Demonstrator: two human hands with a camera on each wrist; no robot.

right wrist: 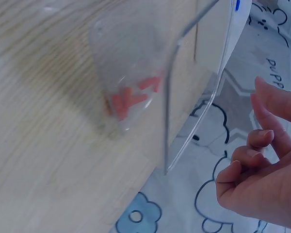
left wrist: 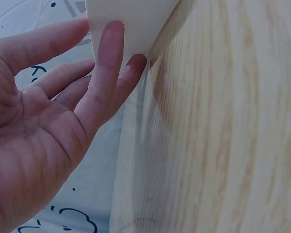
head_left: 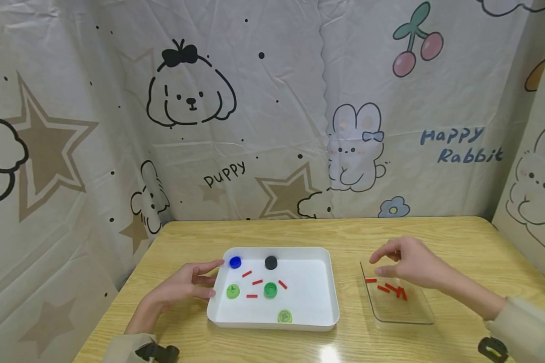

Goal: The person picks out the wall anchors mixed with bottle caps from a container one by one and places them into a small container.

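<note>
A white tray [head_left: 311,290] lies on the table, and my left hand [head_left: 181,285] touches its left side with extended fingertips. In the left wrist view, fingers [left wrist: 109,58] rest against the tray's outer wall [left wrist: 140,24]. Inside the tray are a blue cap [head_left: 235,262], a black cap [head_left: 271,262], a green cap [head_left: 270,290], two light green caps [head_left: 233,291] and several short red sticks [head_left: 283,285]. Over the far part of a clear plastic box [head_left: 404,322] hovers my right hand [head_left: 411,259], thumb and index finger apart, nothing visible between them. More red sticks [head_left: 383,289] lie in that box.
The wooden table [head_left: 354,348] carries both containers, with a gap between them. A printed curtain [head_left: 277,101] hangs behind the table and along both sides. The clear box has raised thin walls, seen close up in the right wrist view.
</note>
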